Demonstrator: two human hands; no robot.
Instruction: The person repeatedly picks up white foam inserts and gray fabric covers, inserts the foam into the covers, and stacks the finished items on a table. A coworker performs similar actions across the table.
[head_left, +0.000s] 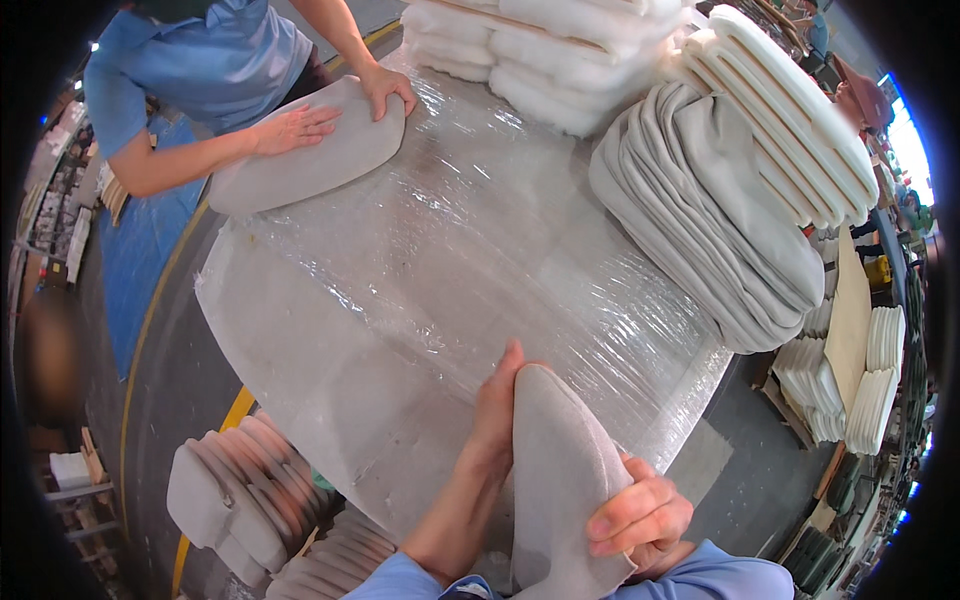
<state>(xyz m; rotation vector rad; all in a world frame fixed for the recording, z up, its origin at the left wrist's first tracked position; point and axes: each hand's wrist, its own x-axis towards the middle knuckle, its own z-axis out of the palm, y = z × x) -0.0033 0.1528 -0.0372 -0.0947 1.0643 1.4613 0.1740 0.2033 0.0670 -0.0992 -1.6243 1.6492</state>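
- Head view: the cushion [560, 450], grey and cloth-faced, is at the bottom centre of the frame, held up before the near part of the bench [420, 290]; whether its lower end rests on anything cannot be told.
- Right hand [645, 515]: fingers bent round the cushion's right edge and closed on it, their tips on the face toward the camera; the thumb is hidden.
- Left hand [490, 415]: against the cushion's left side, one digit pointing up the frame near the top end; the other fingers are out of sight, so how far they are open, or whether they grip, cannot be told.
- Handling, as a judgement: a steady right hold on the edge with the left palm bracing the other side should stop the soft body twisting; even pressure and cloth drawn smooth along the edge seam would avoid puckers.
- Direction: the narrow rounded end points up the frame, leaning slightly left; the long axis runs nearly vertically, down to the wider end at the lower edge.
- Around: grey covers [700, 220] lie folded at upper right, white padding [560, 60] is piled at top centre, and a co-worker [210, 70] at upper left has both hands on another cushion [330, 165].
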